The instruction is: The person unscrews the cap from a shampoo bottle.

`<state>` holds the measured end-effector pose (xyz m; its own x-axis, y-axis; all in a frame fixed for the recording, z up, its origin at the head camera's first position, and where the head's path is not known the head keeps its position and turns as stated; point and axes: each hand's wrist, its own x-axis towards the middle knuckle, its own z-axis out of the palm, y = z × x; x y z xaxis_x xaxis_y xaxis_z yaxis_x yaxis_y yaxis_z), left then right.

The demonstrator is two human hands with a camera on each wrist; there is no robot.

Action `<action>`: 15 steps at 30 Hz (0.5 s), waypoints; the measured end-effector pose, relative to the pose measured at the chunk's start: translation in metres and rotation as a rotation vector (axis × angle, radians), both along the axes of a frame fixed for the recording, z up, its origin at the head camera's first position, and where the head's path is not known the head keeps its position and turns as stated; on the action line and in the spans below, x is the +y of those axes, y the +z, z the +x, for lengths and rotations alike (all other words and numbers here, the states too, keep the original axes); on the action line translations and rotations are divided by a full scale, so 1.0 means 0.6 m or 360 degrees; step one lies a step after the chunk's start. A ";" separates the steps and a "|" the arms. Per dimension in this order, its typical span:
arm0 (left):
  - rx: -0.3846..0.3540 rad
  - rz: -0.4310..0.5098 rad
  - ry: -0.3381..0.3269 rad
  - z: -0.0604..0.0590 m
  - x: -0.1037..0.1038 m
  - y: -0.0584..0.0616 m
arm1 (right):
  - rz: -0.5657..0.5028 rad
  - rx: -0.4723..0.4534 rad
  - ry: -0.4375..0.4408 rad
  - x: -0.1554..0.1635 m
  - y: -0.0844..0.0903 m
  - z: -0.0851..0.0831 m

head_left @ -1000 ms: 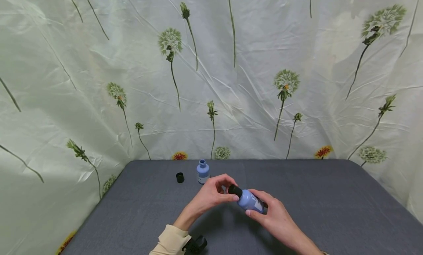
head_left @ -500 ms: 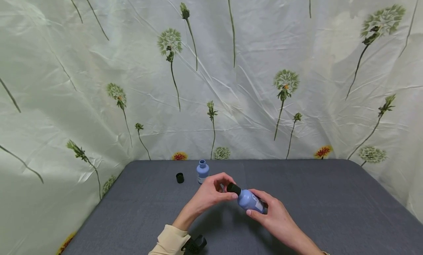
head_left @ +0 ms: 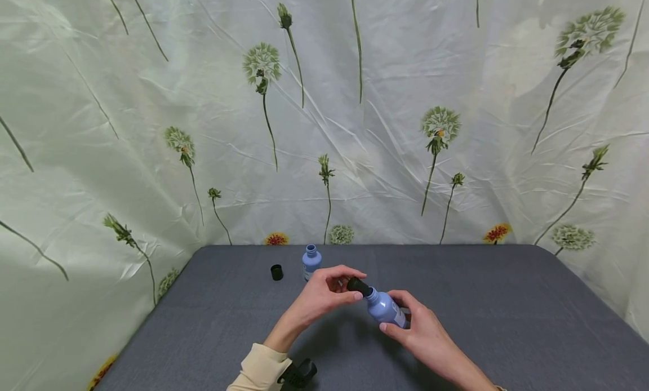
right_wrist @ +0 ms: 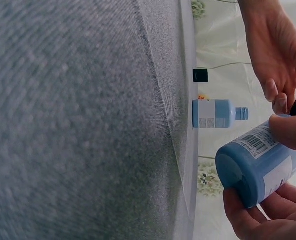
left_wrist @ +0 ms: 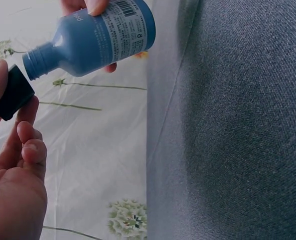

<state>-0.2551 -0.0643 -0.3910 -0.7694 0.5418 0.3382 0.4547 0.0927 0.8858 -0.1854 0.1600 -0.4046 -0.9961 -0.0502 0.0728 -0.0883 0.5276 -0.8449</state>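
My right hand [head_left: 418, 326] grips a blue bottle [head_left: 385, 308] round its body, tilted with its neck up toward the left. Between thumb and fingers my left hand [head_left: 327, 295] pinches a black screw cap [head_left: 358, 286]. In the left wrist view the cap [left_wrist: 15, 93] is off the threaded neck, right beside the bare mouth of the bottle [left_wrist: 88, 42]. The bottle's printed label with a barcode faces that camera. Both hands are above the table.
A second blue bottle [head_left: 311, 261], uncapped, stands upright at the back of the grey table [head_left: 481, 306]. Left of it sits another black cap [head_left: 276, 272]. A flower-printed curtain [head_left: 380, 126] hangs behind the table.
The cap has come off the bottle's neck in my left hand, and the threaded mouth now shows. My right hand and the bottle have barely shifted.
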 end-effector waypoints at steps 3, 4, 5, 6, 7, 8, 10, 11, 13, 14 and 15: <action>-0.0036 0.0013 0.0000 0.000 -0.001 0.000 | 0.0002 -0.0007 -0.0019 0.000 -0.001 -0.001; -0.0045 0.0014 0.0001 0.000 -0.001 0.000 | 0.0000 -0.0007 -0.0021 0.000 -0.001 -0.002; -0.0053 0.0015 0.0003 -0.001 -0.001 0.000 | -0.0005 -0.0010 -0.0023 0.000 -0.001 -0.002; -0.0060 0.0014 0.0006 -0.001 -0.001 0.000 | -0.0012 -0.0016 -0.0025 0.000 -0.001 -0.002; -0.0066 0.0014 0.0011 0.000 -0.002 0.000 | -0.0017 -0.0019 -0.0026 0.000 -0.001 -0.001; -0.0073 0.0014 0.0019 0.000 -0.002 0.000 | -0.0022 -0.0017 -0.0027 0.000 -0.001 -0.001; -0.0079 0.0009 0.0036 0.000 -0.002 0.000 | -0.0032 -0.0012 -0.0028 -0.001 -0.001 -0.001; -0.0083 0.0004 0.0044 0.000 -0.002 0.000 | -0.0044 -0.0011 -0.0033 -0.001 -0.001 -0.001; -0.0085 -0.0004 0.0057 0.000 -0.002 0.001 | -0.0063 -0.0009 -0.0037 -0.002 -0.001 -0.002; -0.0083 -0.0010 0.0059 -0.001 -0.002 0.001 | -0.0072 -0.0008 -0.0039 -0.002 0.000 -0.003; -0.0077 -0.0016 0.0060 -0.001 -0.001 0.000 | -0.0084 -0.0014 -0.0044 -0.002 0.000 -0.004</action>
